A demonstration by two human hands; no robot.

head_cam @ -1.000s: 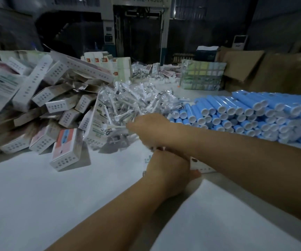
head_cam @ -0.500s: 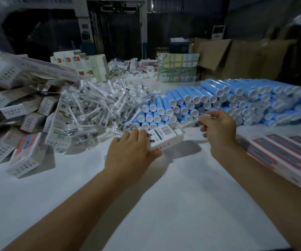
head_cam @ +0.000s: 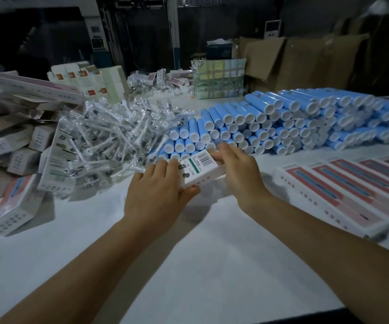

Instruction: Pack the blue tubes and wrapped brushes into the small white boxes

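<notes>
My left hand (head_cam: 158, 195) grips a small white box (head_cam: 199, 168) with a barcode label, fingers over its top and thumb under its near edge. At the box's right end my right hand (head_cam: 240, 169) has its fingers curled; what they pinch there is hidden. Just behind the box lies a long stack of blue tubes (head_cam: 282, 120) with white caps facing me. To the left of the tubes sits a heap of clear-wrapped brush heads (head_cam: 109, 141). Small white boxes (head_cam: 18, 160) are piled at the far left.
A row of long pink-and-white boxes (head_cam: 343, 190) lies at the right on the white table (head_cam: 188, 265). More cartons (head_cam: 90, 80) and a wrapped bundle (head_cam: 219, 80) stand at the back, with brown cardboard (head_cam: 305, 61) behind.
My right hand drew back from the brush heap across to the right end of the box. The left hand lifted the box toward the tubes. The camera turned right.
</notes>
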